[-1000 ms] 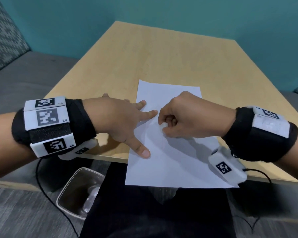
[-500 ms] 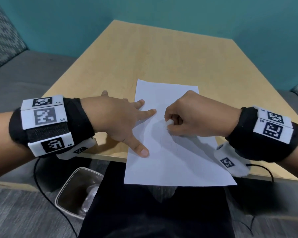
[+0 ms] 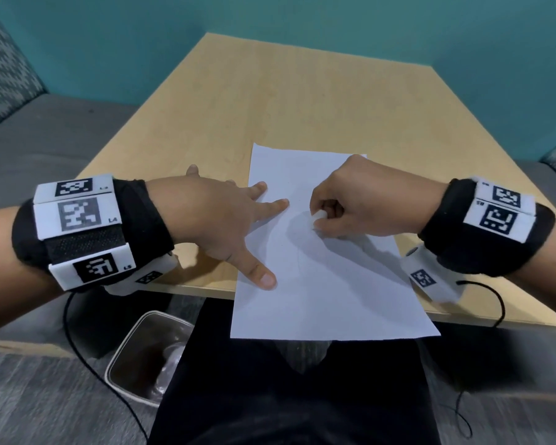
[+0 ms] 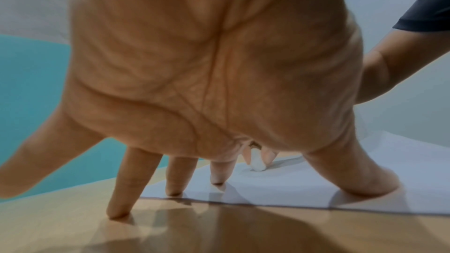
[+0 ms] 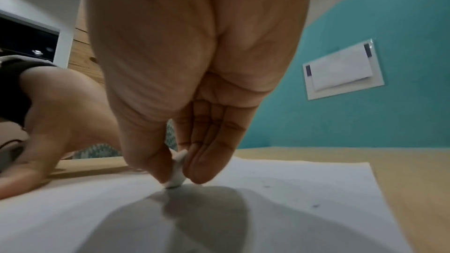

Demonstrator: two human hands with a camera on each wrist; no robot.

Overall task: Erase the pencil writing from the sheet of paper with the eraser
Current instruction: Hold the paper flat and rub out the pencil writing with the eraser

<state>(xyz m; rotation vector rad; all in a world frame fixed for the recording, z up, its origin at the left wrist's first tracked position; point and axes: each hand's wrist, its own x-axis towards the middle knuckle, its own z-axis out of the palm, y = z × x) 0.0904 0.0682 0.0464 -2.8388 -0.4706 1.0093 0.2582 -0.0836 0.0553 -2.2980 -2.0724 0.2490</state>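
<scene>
A white sheet of paper (image 3: pixel 328 284) lies on the wooden table, its near end hanging over the front edge. My left hand (image 3: pixel 225 220) is spread flat, with the thumb and two fingertips pressing the paper's left edge (image 4: pixel 316 195) and the other fingers on the wood. My right hand (image 3: pixel 350 207) pinches a small white eraser (image 3: pixel 318 216) between thumb and fingers, its tip touching the paper (image 5: pixel 268 218) near the middle. The eraser (image 5: pixel 177 176) stands nearly upright; from the left wrist the eraser (image 4: pixel 257 163) shows past my fingers. Only faint pencil traces show on the sheet.
The wooden table (image 3: pixel 302 101) stretches away to a teal wall. A clear bin (image 3: pixel 142 354) stands on the floor at my lower left. Black cables hang from both wrist cameras. A grey bench (image 3: pixel 45 136) runs along the left.
My right hand has slid to the right across the paper with the eraser. The left hand has stayed pressed on the paper's left edge.
</scene>
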